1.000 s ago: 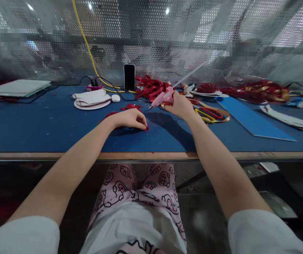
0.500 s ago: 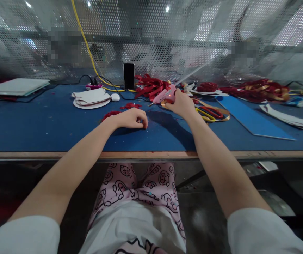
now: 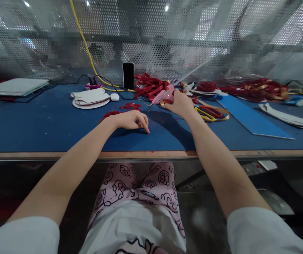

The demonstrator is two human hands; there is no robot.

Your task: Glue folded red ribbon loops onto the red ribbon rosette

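Observation:
My right hand [image 3: 180, 103] is wrapped round a pink hot glue gun [image 3: 164, 95], held above the table with its metal nozzle pointing left and down. A long clear glue stick [image 3: 192, 71] juts from its back end. My left hand [image 3: 133, 120] rests low over the blue tabletop, its index finger stretched down to the surface and nothing visible in it; its other fingers are partly hidden. Beside that hand lie a dark red ribbon piece [image 3: 111, 114], partly covered by it, and small red scraps [image 3: 130, 106]. Scissors with yellow and red handles [image 3: 206, 113] lie near my right wrist.
White card pieces [image 3: 92, 98] are stacked at the left, near a small white case [image 3: 115, 97]. A phone [image 3: 128, 76] stands upright before the perforated metal screen [image 3: 151, 42]. Red ribbons [image 3: 153, 86] lie behind the glue gun. A blue board [image 3: 254, 118] and white strips [image 3: 286, 115] lie right.
My left index finger has stretched out from a curl, down to the tabletop. My right hand and the glue gun have hardly moved.

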